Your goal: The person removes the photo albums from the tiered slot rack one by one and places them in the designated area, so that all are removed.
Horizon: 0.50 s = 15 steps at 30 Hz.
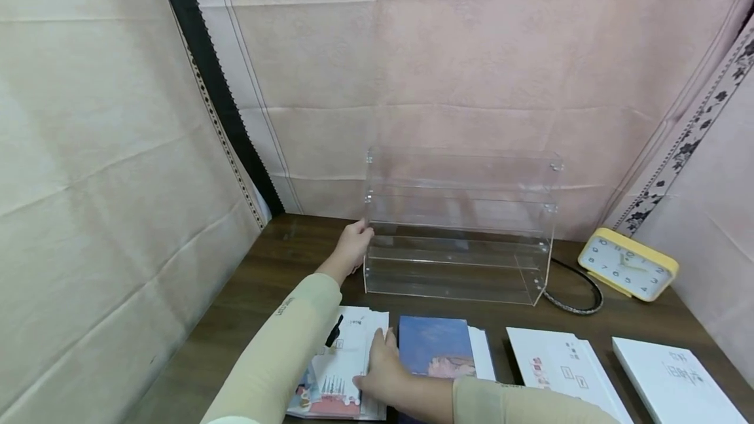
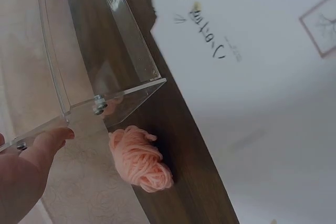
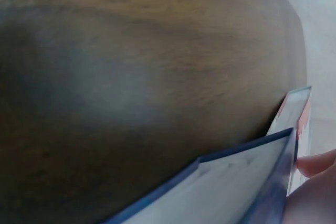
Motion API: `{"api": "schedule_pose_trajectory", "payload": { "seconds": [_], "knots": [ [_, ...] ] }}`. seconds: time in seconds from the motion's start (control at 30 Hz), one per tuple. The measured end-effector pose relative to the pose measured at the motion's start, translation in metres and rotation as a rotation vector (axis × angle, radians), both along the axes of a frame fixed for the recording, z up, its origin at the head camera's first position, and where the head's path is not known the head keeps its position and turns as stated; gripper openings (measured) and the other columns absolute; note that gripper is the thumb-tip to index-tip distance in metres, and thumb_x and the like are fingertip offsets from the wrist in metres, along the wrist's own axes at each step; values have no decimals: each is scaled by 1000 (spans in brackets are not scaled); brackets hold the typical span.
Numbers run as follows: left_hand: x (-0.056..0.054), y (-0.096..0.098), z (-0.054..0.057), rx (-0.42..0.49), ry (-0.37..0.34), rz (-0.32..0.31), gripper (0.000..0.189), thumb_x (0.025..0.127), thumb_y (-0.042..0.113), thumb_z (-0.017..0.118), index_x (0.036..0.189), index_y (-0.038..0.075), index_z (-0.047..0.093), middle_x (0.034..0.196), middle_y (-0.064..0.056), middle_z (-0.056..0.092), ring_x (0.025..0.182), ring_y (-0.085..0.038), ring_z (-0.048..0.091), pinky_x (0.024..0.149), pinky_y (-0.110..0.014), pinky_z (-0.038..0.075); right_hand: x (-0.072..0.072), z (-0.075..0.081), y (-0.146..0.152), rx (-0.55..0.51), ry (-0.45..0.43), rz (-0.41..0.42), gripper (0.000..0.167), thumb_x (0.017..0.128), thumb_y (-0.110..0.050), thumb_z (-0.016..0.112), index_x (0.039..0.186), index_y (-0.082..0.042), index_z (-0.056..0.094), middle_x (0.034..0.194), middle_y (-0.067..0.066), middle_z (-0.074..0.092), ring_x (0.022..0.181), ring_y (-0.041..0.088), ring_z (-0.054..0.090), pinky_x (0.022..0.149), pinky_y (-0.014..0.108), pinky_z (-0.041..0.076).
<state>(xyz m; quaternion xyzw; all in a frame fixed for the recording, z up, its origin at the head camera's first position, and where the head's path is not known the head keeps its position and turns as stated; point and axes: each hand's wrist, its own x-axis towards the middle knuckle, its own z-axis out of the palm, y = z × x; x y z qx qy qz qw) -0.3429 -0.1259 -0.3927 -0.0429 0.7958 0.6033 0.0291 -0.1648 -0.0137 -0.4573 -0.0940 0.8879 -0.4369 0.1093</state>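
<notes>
My left hand (image 1: 352,246) grips the left side panel of a clear acrylic shelf (image 1: 456,267) standing at the back of the table. In the left wrist view, the fingers of that hand (image 2: 34,169) come round the panel's edge, near a metal screw. Over the right edge of a white book with a pink-and-blue picture (image 1: 336,404), my right hand (image 1: 385,371) rests with its fingers fairly straight. Directly right of this hand lies a blue book (image 1: 436,339). In the right wrist view, a digit shows near the corner of the blue-covered book (image 3: 226,182).
A ball of pink yarn (image 2: 139,158) lies beside the shelf's left end. Two more white books, one (image 1: 559,365) and another (image 1: 677,378), lie at the front right. Behind them are a dark cord (image 1: 580,309) and a yellow clock (image 1: 629,264). Curtains (image 1: 459,70) enclose the table.
</notes>
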Motion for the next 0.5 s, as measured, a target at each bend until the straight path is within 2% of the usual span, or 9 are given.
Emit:
{"api": "schedule_pose_trajectory", "payload": {
  "seconds": [0.07,0.13,0.23,0.3,0.33,0.37,0.43,0.47,0.5],
  "knots": [
    [0,0,0,9,-6,-2,49,96,20,43,145,21,38,59,-3,40,32,-11,26,31,-27,28,3,-1,0,33,9,42,95,68,-9,81,136,21,23,141,44,7,129,56,15,102,61,25],
    [0,0,1,21,-6,-7,48,97,20,44,144,20,40,66,-9,46,32,-11,26,31,-27,28,4,-3,0,52,18,74,93,69,-9,80,136,21,24,141,44,7,130,55,12,103,60,22],
    [0,-3,2,47,2,-11,48,97,21,46,145,18,39,94,-17,57,37,-12,27,35,-28,30,1,1,-1,49,4,110,92,72,-11,79,136,21,23,142,43,10,132,53,12,105,59,18],
    [0,-6,5,65,-11,-17,51,98,24,48,146,16,35,120,-20,54,54,-12,46,48,-29,46,-4,8,-1,14,-4,127,91,74,-13,78,136,22,21,141,42,15,132,51,15,106,58,18],
    [1,-9,6,67,-17,-22,53,98,25,49,147,15,33,131,-19,49,69,-15,55,59,-33,52,-7,13,1,-14,-10,130,91,75,-14,77,136,22,21,141,41,17,132,51,16,106,57,17],
    [2,-11,8,69,-17,-26,55,97,25,51,147,13,32,140,-17,42,87,-18,58,72,-37,53,-10,19,3,-42,-9,131,91,77,-16,77,137,22,20,141,40,19,132,50,18,107,57,18],
    [5,-18,12,8,-3,-32,61,96,28,54,147,7,29,146,-15,34,119,-24,47,93,-44,45,-17,30,12,-103,-6,142,89,80,-19,74,138,20,19,141,38,24,131,48,23,107,56,20],
    [7,-22,14,-51,17,-37,63,95,29,56,147,4,29,145,-17,35,128,-27,38,99,-46,40,-20,36,20,-136,0,151,88,81,-21,73,138,19,19,140,37,28,129,47,28,105,55,24],
    [11,-27,16,-134,45,-36,66,94,30,57,146,1,29,143,-19,38,128,-29,39,99,-46,39,-24,41,28,-189,-8,163,86,83,-20,72,139,18,20,139,35,32,127,46,32,104,54,28]
  ]
}}
